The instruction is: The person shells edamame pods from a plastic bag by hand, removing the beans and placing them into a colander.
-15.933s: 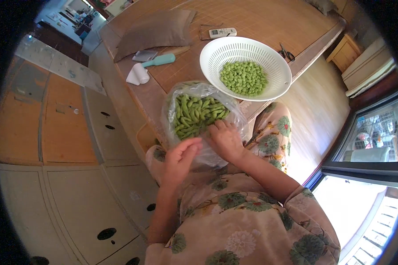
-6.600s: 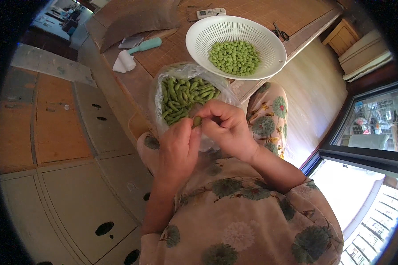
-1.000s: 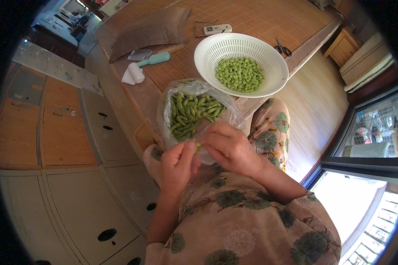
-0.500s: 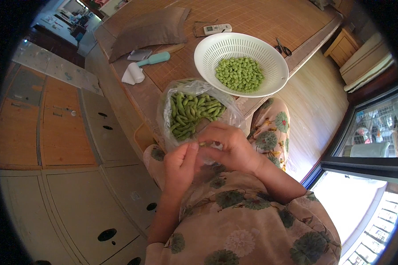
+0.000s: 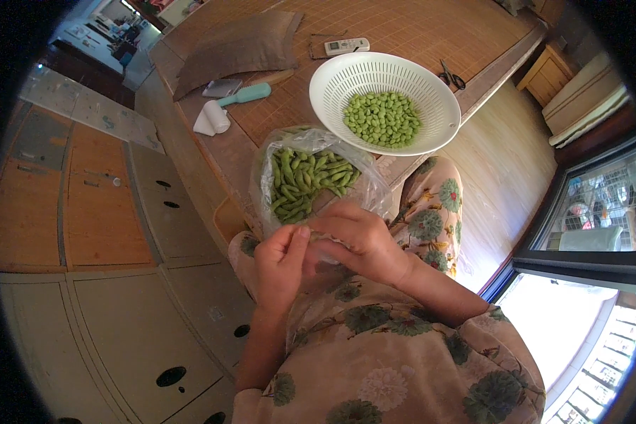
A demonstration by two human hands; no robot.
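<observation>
Above my lap, my left hand (image 5: 279, 261) and my right hand (image 5: 364, 240) meet, fingertips pinched toward each other. Between them is a green soybean pod (image 5: 322, 234), mostly covered by the fingers. Just beyond the hands a clear plastic bag (image 5: 376, 185) lies open at the table's near edge, full of unshelled soybean pods (image 5: 300, 177). Behind it to the right stands a white slotted colander (image 5: 332, 79), with a heap of shelled green beans (image 5: 381, 119) at its bottom.
On the mat-covered table (image 5: 403, 28) lie a brown cushion (image 5: 240, 49), a white remote control (image 5: 347, 46), black scissors (image 5: 452, 75), a teal-handled tool (image 5: 251, 92) and a white roll (image 5: 215, 117). Cabinets (image 5: 113, 212) line the left side.
My hands have shifted slightly down and to the left, and the right fingers have closed further over the pod. The bag and the colander stay in place.
</observation>
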